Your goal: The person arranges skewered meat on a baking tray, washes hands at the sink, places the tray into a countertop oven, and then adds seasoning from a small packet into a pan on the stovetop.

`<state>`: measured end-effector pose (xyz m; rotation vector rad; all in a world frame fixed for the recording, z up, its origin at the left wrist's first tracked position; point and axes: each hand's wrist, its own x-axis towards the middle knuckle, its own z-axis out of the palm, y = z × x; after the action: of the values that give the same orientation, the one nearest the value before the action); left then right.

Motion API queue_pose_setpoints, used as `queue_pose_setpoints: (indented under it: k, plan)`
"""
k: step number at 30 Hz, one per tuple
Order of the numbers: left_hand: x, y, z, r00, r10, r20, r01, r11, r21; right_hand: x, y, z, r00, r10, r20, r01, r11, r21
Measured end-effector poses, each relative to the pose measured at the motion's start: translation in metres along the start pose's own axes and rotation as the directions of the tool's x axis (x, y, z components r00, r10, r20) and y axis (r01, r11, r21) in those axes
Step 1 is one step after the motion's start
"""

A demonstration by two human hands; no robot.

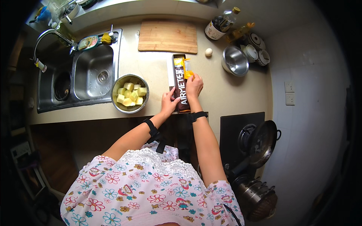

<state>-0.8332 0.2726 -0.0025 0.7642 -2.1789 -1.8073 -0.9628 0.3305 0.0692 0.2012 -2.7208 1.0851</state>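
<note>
A long narrow dark brown box (183, 94) with large white lettering lies on the counter, and a dark-and-yellow packet (178, 61) shows at its far end. My left hand (168, 102) grips the box's near left side, its thumb and forefinger over the edge. Between the fingers of my right hand (194, 86) is a small yellow-and-clear wrapper (187, 69), held over the box's right edge. The fingers hide part of the wrapper. Left of the box, a steel bowl (114, 99) holds several pale yellow peeled chunks (127, 94).
Behind the box lies a wooden cutting board (167, 36). An egg (208, 52), an empty-looking steel bowl (235, 60) and a large dark bottle (220, 25) stand to the right. The double steel sink (94, 72) is at left. A wok (264, 144) sits by the hob (230, 132).
</note>
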Motion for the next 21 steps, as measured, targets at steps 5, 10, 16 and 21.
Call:
queue_pose_setpoints:
  k: [5, 10, 16, 21]
  plan:
    - [-0.002, 0.009, -0.001, 1.0, -0.006, -0.015, 0.006, 1.0, -0.002, 0.005, 0.032, -0.017, 0.972, 0.229, -0.049, -0.22, 0.965, 0.146]
    - [-0.003, 0.013, 0.007, 0.996, -0.067, -0.062, 0.066, 0.998, -0.017, 0.017, 0.082, -0.022, 0.923, 0.384, -0.017, -0.371, 0.902, 0.22]
    - [0.001, 0.0, 0.014, 0.985, -0.155, -0.077, 0.144, 0.981, -0.127, -0.01, 0.057, -0.029, 0.998, 0.067, 0.018, -0.066, 0.996, -0.068]
    - [-0.001, -0.005, 0.013, 0.988, -0.138, -0.075, 0.128, 0.985, -0.119, -0.048, 0.006, -0.029, 0.97, -0.161, 0.181, 0.192, 0.968, -0.164]
